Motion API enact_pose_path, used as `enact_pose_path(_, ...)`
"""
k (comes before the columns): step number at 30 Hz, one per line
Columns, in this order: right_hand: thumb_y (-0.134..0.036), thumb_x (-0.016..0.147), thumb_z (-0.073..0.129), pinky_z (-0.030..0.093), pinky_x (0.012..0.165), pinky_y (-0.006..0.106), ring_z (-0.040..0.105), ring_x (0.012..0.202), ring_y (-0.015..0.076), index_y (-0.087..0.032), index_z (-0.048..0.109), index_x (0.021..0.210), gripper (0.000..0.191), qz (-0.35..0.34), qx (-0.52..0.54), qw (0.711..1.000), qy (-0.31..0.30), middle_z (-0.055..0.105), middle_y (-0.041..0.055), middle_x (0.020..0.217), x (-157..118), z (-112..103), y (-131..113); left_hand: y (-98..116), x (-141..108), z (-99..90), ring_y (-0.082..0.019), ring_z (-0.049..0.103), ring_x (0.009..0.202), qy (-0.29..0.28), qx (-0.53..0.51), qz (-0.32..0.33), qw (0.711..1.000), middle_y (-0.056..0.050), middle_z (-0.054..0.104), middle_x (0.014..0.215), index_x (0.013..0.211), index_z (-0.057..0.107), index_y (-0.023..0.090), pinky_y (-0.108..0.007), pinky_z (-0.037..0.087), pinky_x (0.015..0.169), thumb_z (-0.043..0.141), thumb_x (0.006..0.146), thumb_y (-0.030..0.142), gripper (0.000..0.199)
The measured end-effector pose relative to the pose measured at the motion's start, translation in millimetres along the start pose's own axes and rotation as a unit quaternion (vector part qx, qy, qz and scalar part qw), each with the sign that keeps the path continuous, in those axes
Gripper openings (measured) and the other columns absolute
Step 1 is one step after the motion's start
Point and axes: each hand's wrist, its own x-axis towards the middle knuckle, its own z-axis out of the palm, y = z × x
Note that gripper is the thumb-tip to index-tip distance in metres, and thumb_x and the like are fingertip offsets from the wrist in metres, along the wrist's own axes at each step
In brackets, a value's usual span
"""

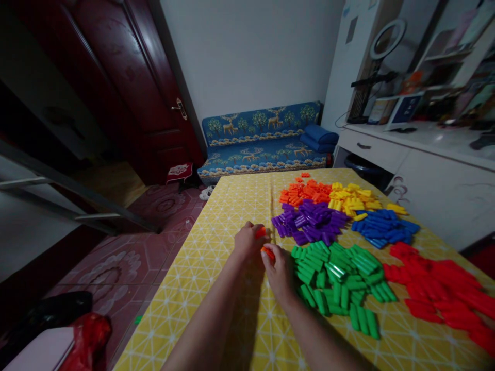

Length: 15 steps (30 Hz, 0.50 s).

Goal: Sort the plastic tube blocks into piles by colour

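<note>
Above the middle of the table, my left hand (pixel 246 241) is closed on a small orange plastic piece (pixel 260 232). Close beside it and a little nearer to me, my right hand (pixel 279 272) grips another orange piece (pixel 267 253) between thumb and fingers. The two pieces are apart. Just right of my right hand spreads a pile of green ribbed pieces (pixel 340 275). Beyond it lie purple pieces (pixel 309 220), with an orange pile (pixel 305 192) farther back.
Yellow pieces (pixel 353 198), blue pieces (pixel 384 228) and red pieces (pixel 441 283) lie along the table's right side. A patterned yellow cloth (pixel 220 216) covers the table. A blue sofa (pixel 259 149) stands behind, a white dresser (pixel 425 175) to the right, a dark red door (pixel 135 77) at left.
</note>
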Motion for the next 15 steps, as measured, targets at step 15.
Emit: enact_pose_path(15, -0.046, 0.094, 0.046, 0.052, 0.088, 0.039, 0.065, 0.102, 0.0245, -0.015, 0.061, 0.113, 0.039, 0.112, 0.178, 0.977, 0.029, 0.069, 0.0142, 0.112, -2.4, -1.7, -1.0, 9.0, -29.6, 26.6, -0.011, 0.059, 0.067, 0.185, -0.502, -0.146, 0.832, -0.001, 0.062, 0.082, 0.095, 0.061, 0.018, -0.023, 0.048, 0.064, 0.059, 0.080, 0.033, 0.021)
